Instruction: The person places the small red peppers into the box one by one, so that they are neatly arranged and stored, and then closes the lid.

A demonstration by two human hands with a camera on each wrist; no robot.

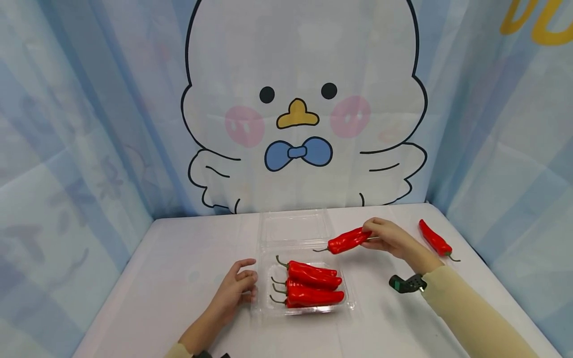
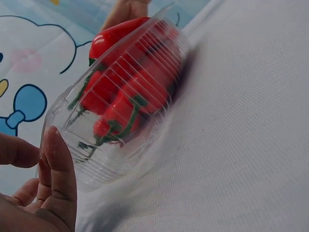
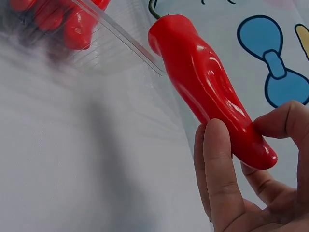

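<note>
A red chili pepper (image 1: 346,241) is pinched near its tip by my right hand (image 1: 388,237), held above the table with its green stem pointing left. The right wrist view shows thumb and fingers on either side of this glossy pepper (image 3: 207,82). Several more red peppers (image 1: 313,283) lie side by side in a clear plastic container (image 1: 268,311), stems to the left. My left hand (image 1: 239,286) is at the container's left side. Up close in the left wrist view, its fingers (image 2: 59,164) grip the rim of the clear container (image 2: 72,123).
Another red pepper (image 1: 434,238) lies by itself near the table's right edge. The container's clear lid (image 1: 293,228) is folded back toward the curtain (image 1: 300,189) behind the white table (image 1: 192,248). Curtains also hang along both sides.
</note>
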